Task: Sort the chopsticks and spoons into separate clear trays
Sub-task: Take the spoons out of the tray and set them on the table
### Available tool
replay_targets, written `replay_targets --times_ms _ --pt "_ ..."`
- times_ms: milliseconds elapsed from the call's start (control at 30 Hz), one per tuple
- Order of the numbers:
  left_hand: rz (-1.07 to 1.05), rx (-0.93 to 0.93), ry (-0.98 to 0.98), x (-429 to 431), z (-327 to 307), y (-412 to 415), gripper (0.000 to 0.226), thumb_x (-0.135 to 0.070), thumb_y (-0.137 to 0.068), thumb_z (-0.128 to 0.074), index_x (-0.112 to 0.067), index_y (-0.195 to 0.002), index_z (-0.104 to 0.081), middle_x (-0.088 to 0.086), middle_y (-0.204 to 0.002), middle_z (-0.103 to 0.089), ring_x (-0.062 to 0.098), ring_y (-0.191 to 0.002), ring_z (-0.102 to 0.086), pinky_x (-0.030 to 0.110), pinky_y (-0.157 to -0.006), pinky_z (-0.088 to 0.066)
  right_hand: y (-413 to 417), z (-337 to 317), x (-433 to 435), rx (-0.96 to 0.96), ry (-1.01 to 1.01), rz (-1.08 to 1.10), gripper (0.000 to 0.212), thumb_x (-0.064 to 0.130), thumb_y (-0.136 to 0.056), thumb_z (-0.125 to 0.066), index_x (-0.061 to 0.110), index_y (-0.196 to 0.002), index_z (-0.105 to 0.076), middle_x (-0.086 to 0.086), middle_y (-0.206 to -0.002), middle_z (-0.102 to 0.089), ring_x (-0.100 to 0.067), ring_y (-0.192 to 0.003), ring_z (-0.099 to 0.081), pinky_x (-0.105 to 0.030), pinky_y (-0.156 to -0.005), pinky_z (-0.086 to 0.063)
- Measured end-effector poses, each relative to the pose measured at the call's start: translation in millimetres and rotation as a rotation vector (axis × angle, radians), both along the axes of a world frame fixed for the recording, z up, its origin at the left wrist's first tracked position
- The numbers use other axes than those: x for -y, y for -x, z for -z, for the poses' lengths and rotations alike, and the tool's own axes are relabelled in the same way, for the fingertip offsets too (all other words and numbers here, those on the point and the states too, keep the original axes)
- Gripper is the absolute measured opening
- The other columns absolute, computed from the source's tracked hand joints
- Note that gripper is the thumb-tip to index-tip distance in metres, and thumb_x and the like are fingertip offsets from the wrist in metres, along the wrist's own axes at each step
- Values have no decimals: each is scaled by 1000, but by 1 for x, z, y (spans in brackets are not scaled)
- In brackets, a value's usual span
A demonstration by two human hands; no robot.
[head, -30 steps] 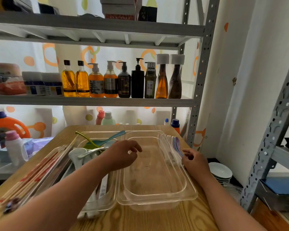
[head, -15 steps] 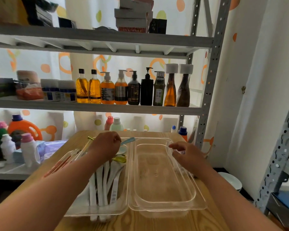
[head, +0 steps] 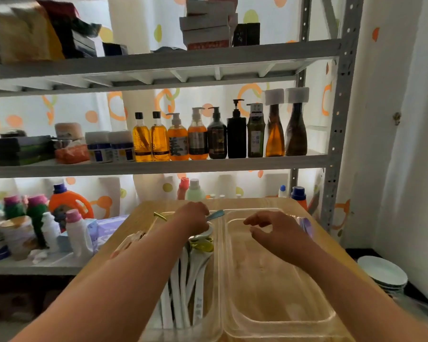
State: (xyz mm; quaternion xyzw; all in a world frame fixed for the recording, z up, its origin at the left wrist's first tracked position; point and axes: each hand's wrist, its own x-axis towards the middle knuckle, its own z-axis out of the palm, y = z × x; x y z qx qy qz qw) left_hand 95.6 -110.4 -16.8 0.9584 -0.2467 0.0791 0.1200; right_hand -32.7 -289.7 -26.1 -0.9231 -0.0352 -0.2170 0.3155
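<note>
Two clear trays sit side by side on the wooden table. The left tray [head: 216,287] holds several white spoons [head: 183,282], a yellow-green spoon [head: 204,245] and a blue spoon [head: 216,214]. My left hand [head: 193,218] reaches into its far end with fingers curled down onto a white spoon bowl [head: 204,233]; the fingertips are hidden. The right tray [head: 277,314] holds nothing. Above its far part my right hand [head: 274,228] hovers with loosely spread fingers, holding nothing. Chopsticks [head: 131,240] lie left of the left tray, mostly hidden by my left arm.
Purple utensils [head: 306,224] lean at the right tray's far right side. A grey shelf rack with bottles [head: 217,137] stands behind the table. Detergent bottles [head: 69,203] crowd a low shelf on the left. White plates [head: 383,271] are stacked on the floor at right.
My left hand moved from the middle to the far end of the left tray, down onto the spoons. My right hand left the purple utensils and rose above the right tray.
</note>
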Motion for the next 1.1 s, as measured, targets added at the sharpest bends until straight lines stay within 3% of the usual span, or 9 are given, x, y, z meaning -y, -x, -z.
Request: replay_targets --times_ms 100,200,300,400,500,667,800,933,1100 --pt "-2 30 -96 9 3 -8 31 -25 -88 -65 -11 -115 -64 4 -110 -66 18 -96 -62 30 -90 -51 -1 -2 0 -1 -22 -15 20 32 -90 -57 31 -110 -64 20 -100 -59 3 -92 -54 2 -66 -33" --pt "-17 115 -203 18 3 -11 26 -28 -93 -60 -10 -111 -61 6 -106 -66 20 -96 -64 30 -85 -50 -1 -5 0 5 -17 -21 21 30 -91 -57 30 -111 -65 21 -98 -58 1 -93 -55 -3 -74 -37" --pt "-27 225 -282 24 2 -9 23 -26 -96 -55 -10 -110 -63 5 -106 -66 20 -98 -65 29 -85 -50 1 -3 -4 19 6 -42 21 30 -90 -58 30 -110 -65 22 -97 -58 4 -86 -55 -6 -79 -43" --pt "11 299 -309 26 2 -4 22 -20 -98 -52 -9 -114 -63 6 -112 -64 21 -102 -65 31 -89 -51 5 -2 -7 13 22 -53 22 28 -91 -58 29 -111 -65 20 -99 -59 6 -84 -52 -4 -76 -40" --pt "52 355 -284 17 -5 3 25 -21 -96 -55 -11 -118 -63 5 -116 -63 21 -104 -65 33 -92 -52 9 -4 -10 4 18 -58 23 24 -91 -57 26 -112 -66 13 -107 -64 2 -90 -52 -7 -80 -39" --pt "78 398 -222 -3 -24 22 26 -24 -99 -47 -15 -118 -62 5 -115 -66 20 -104 -64 40 -102 -41 16 -14 -22 22 21 -81 23 21 -90 -58 24 -110 -67 12 -104 -65 5 -84 -52 -1 -71 -38" --pt "112 372 -114 -18 -39 37 26 -26 -102 -41 -14 -113 -61 6 -99 -68 22 -100 -63 36 -98 -41 23 -24 -33 39 35 -75 23 23 -90 -58 25 -112 -66 10 -108 -66 3 -89 -53 -2 -75 -37" --pt "216 332 13 -32 -54 55 21 -17 -99 -47 -10 -115 -58 10 -104 -67 24 -96 -64 33 -90 -47 34 -35 -45 62 44 -69 26 22 -90 -58 22 -115 -63 4 -111 -66 -3 -94 -56 -8 -79 -40" --pt "331 318 24 -39 -61 79 28 -9 -89 -61 -14 -116 -54 5 -110 -64 20 -102 -61 40 -92 -49 49 -49 -63 203 1 -16 49 23 -87 -64 26 -132 -46 3 -104 -61 -5 -84 -57 -5 -66 -41"
